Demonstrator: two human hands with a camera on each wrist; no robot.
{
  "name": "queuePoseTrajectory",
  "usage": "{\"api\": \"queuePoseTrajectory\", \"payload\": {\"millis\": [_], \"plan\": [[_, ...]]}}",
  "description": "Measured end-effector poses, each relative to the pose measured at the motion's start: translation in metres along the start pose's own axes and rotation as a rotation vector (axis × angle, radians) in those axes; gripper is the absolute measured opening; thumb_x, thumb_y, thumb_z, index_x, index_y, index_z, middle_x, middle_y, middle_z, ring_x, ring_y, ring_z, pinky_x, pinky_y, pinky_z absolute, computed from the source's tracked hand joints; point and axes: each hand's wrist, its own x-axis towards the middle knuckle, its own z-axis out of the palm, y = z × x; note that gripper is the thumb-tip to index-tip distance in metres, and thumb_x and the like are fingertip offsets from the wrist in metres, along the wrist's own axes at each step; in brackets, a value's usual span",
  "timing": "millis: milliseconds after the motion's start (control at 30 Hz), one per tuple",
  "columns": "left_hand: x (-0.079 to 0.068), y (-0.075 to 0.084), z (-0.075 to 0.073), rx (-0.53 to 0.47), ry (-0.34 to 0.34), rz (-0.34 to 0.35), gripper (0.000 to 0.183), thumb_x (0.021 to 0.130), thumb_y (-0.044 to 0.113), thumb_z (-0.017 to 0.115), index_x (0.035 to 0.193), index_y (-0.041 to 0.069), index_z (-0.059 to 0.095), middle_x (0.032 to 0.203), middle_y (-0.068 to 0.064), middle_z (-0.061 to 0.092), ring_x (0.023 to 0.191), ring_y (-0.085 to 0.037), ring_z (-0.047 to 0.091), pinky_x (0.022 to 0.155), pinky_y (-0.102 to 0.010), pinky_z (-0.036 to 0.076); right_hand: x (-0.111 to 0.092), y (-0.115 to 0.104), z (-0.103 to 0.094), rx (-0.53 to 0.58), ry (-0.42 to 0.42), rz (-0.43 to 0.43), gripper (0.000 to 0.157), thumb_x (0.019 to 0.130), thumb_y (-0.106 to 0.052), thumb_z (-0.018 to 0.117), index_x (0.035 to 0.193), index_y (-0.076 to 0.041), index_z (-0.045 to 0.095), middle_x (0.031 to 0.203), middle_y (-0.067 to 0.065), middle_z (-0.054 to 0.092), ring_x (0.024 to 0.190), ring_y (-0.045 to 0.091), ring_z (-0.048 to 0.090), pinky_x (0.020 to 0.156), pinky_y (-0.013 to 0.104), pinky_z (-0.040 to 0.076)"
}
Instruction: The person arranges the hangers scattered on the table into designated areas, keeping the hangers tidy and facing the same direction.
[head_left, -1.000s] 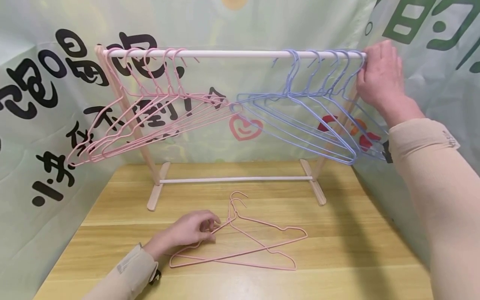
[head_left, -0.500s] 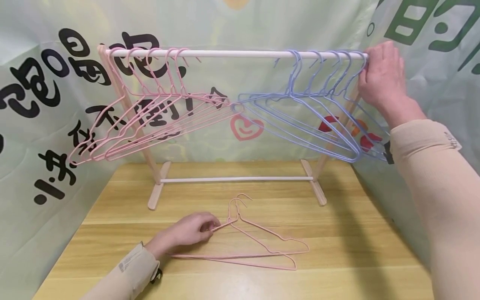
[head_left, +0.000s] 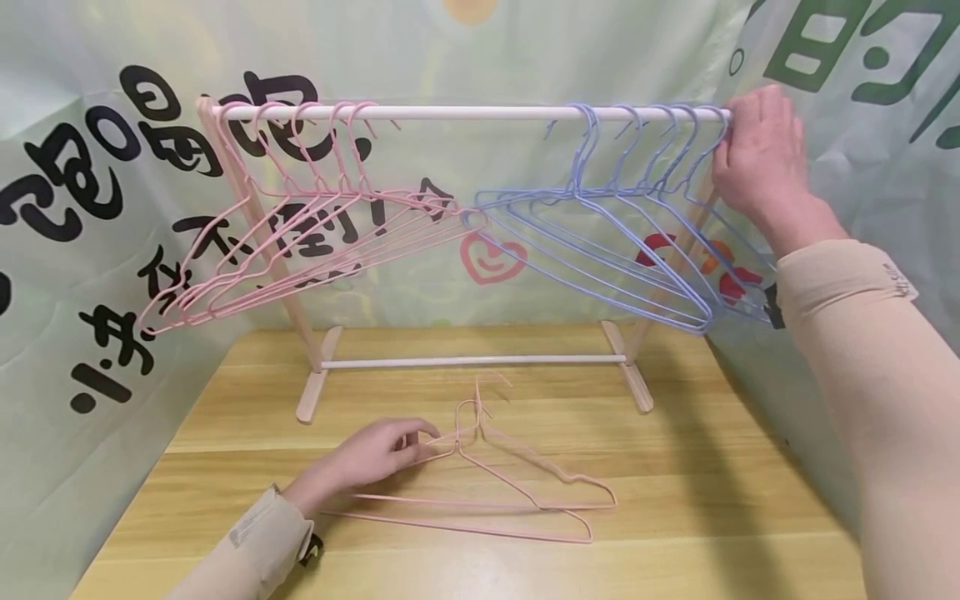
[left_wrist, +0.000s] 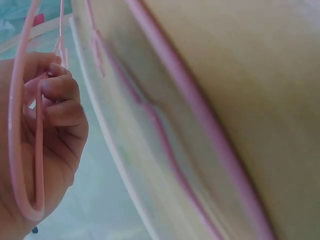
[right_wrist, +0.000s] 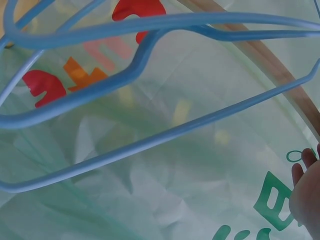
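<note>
My left hand (head_left: 382, 454) pinches a pink wire hanger (head_left: 450, 502) by its left shoulder, tilted up off the table. In the left wrist view that hanger's rounded end (left_wrist: 40, 145) lies along the palm, held between thumb and fingers. Beneath it, a second pink hanger (head_left: 487, 530) lies flat on the wood. My right hand (head_left: 761, 154) grips the right end of the rack's white top rail (head_left: 480, 112); its fingers' far side is hidden. Several blue hangers (head_left: 581, 158) hang beside that hand, and several pink hangers (head_left: 356, 158) hang at the rail's left.
The rack stands on wooden feet (head_left: 318, 375) joined by a low white bar (head_left: 472, 361). Behind it and at both sides hangs a pale green printed sheet (head_left: 435, 292). The wooden table (head_left: 525, 575) extends toward me.
The pinched pink hanger has risen off the other one, its hook moving up and slightly right. My left hand has closed its fingers on it. My right hand has stayed on the rail's end.
</note>
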Motion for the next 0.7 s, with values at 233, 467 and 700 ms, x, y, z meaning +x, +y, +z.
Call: {"api": "queuePoseTrajectory", "payload": {"millis": [233,467,700], "plan": [[-0.004,0.006,-0.015,-0.084,0.039,-0.003,0.030,0.108,0.024,0.058,0.137,0.023,0.064,0.094,0.001,0.067,0.069,-0.008,0.056,0.061,-0.029,0.050,-0.001,0.003,0.002,0.021,0.022,-0.012,0.030,0.098,-0.005,0.036,0.125,0.009,0.040,0.117,0.027,0.032,0.112,0.047,0.030,0.091,0.058,0.026],[-0.009,0.018,-0.033,-0.150,0.120,-0.033,0.031,0.110,0.029,0.055,0.140,0.025,0.061,0.100,-0.001,0.065,0.071,-0.011,0.058,0.060,-0.030,0.050,-0.001,0.001,0.002,0.017,0.020,-0.009,0.031,0.098,-0.005,0.036,0.126,0.009,0.040,0.116,0.027,0.032,0.112,0.047,0.031,0.089,0.058,0.027],[-0.017,0.028,-0.060,-0.124,0.309,0.102,0.030,0.105,0.008,0.059,0.134,0.013,0.065,0.087,0.007,0.062,0.060,-0.005,0.054,0.053,-0.027,0.046,-0.001,-0.001,0.004,0.015,0.017,-0.004,0.030,0.099,-0.006,0.036,0.125,0.009,0.040,0.114,0.027,0.032,0.112,0.047,0.031,0.090,0.058,0.027]]}}
